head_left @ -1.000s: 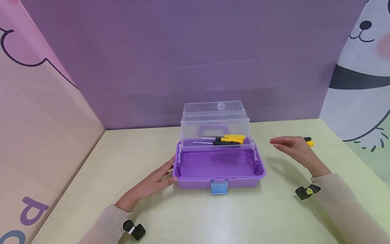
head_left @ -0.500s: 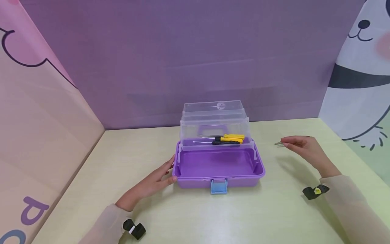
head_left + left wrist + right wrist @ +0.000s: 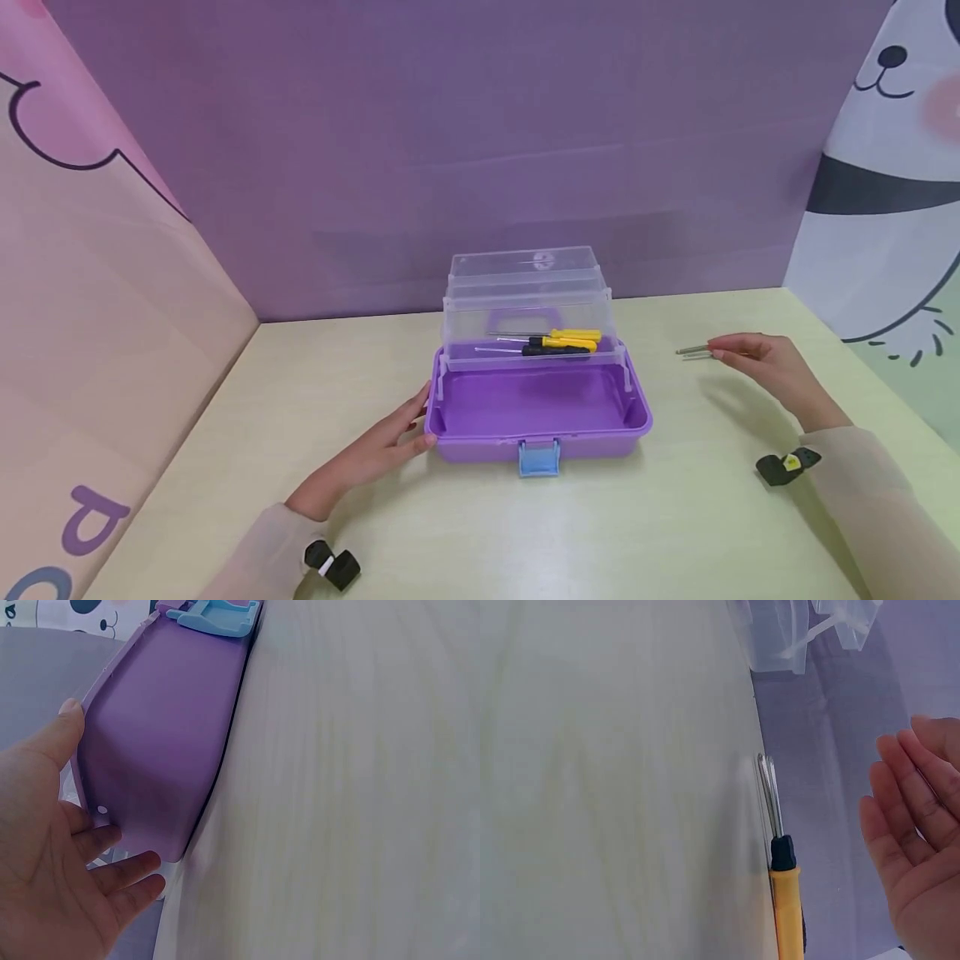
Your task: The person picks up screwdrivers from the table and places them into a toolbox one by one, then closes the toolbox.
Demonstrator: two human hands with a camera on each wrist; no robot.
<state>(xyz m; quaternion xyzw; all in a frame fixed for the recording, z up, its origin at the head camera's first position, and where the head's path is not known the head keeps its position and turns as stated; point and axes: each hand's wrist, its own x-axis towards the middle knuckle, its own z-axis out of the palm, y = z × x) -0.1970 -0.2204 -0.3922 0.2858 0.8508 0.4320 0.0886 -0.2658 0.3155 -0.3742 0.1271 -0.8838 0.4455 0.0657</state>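
An open purple toolbox [image 3: 540, 404] stands on the table, its clear lid raised at the back and a blue latch [image 3: 539, 458] in front. My left hand [image 3: 378, 446] rests on its left end; in the left wrist view the thumb lies along the rim and the loosely bent fingers are at the side wall. Several yellow and black screwdrivers [image 3: 573, 334] lie in the clear tray behind the purple base. To the right, my right hand [image 3: 926, 832] hovers beside a yellow-handled screwdriver [image 3: 786, 907] with a black collar, fingers extended and holding nothing. In the head view this hand hides the handles; two metal shafts [image 3: 692, 350] show.
A purple backdrop [image 3: 480, 150] rises behind the table [image 3: 540, 533], with printed cartoon panels at left and right. Black wrist cameras [image 3: 787, 467] sit at both cuffs.
My right hand has moved right, away from the toolbox and over the loose screwdrivers, so their shafts now show instead of their handles. The left hand has stayed at the toolbox.
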